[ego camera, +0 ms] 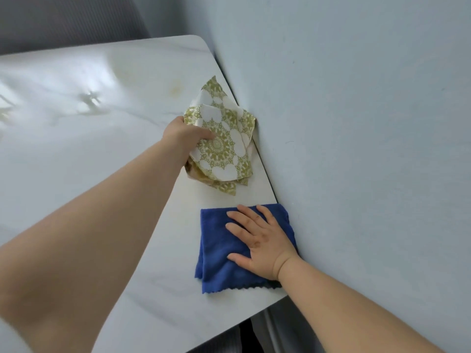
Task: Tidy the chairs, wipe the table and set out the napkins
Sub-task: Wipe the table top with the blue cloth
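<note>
A bundle of white napkins (224, 141) with a green ornamental print is lifted at the table's right edge, close to the wall. My left hand (182, 137) grips the bundle from its left side, thumb on top. A folded blue cloth (216, 253) lies flat on the white marble-look table (89, 138), nearer to me. My right hand (260, 240) rests palm-down on the cloth with fingers spread, pressing it against the tabletop beside the wall.
A pale blue wall (356, 123) runs along the table's right edge. A faint yellowish stain (175, 85) marks the tabletop beyond the napkins. A grey upholstered chair back (63, 19) stands past the far edge. The table's near corner (280, 299) is by my right wrist.
</note>
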Demonstrator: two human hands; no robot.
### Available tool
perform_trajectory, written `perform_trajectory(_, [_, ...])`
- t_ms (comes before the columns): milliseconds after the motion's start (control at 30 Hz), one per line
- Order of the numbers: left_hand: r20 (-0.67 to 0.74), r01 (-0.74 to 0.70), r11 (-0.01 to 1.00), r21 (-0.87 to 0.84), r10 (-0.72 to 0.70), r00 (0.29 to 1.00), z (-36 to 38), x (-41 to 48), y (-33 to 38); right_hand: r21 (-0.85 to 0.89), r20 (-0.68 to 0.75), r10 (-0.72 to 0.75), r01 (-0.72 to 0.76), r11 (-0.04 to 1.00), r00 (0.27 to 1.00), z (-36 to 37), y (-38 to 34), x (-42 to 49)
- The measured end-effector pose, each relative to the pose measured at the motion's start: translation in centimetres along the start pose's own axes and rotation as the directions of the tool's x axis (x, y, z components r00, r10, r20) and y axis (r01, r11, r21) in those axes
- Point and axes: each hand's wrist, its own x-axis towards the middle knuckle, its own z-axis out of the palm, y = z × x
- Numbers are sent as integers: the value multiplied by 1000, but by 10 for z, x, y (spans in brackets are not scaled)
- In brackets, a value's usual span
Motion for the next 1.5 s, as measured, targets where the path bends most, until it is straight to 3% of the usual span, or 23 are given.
perform_trajectory(100, [-40,21,974,-227,-31,999,-29,-27,-11,-10,13,19,-19,1000,1000,-4,-1,1])
perform_trajectory(233, [-102,55,928,-368,-100,990,-75,-67,-44,0,42,22,-22,1000,999,-9,-3,2])
perform_trajectory(367, [-92,91,895,-436,-146,985,-112,-100,-79,-50,184,67,-59,997,981,-20,-6,5])
perform_trajectory(500, [-73,110,868,-484,-165,984,-140,-128,-108,-75,224,271,-260,963,936,-27,-35,-11])
perform_trajectory(600, [-22,133,859,-495,-165,986,-150,-141,-121,-36,267,326,-328,944,907,-20,-57,-31])
perform_trajectory(700, [38,154,862,-484,-155,987,-158,-147,-125,-77,279,314,-305,949,908,-17,-53,-26])
perform_trajectory(933, [237,174,858,-483,-64,969,-163,-142,-130,-107,283,97,-69,992,954,-31,-26,31])
perform_trajectory(1167, [385,222,821,-526,-4,923,-161,-132,-132,-137,239,121,-90,986,963,-43,-2,124])
perform_trajectory(1267, [333,258,860,-441,-111,937,-168,-127,-144,-159,226,177,-143,977,958,-47,6,158])
perform_trajectory(1333, [156,230,925,-304,-189,969,-175,-124,-155,-158,225,194,-161,974,955,-47,10,176])
perform_trajectory(1433, [-201,176,978,112,-151,968,-174,-121,-165,-149,220,200,-170,974,955,-49,16,192])
perform_trajectory(1500, [-357,172,894,413,-14,934,-169,-118,-165,-143,222,199,-170,975,954,-48,17,198])
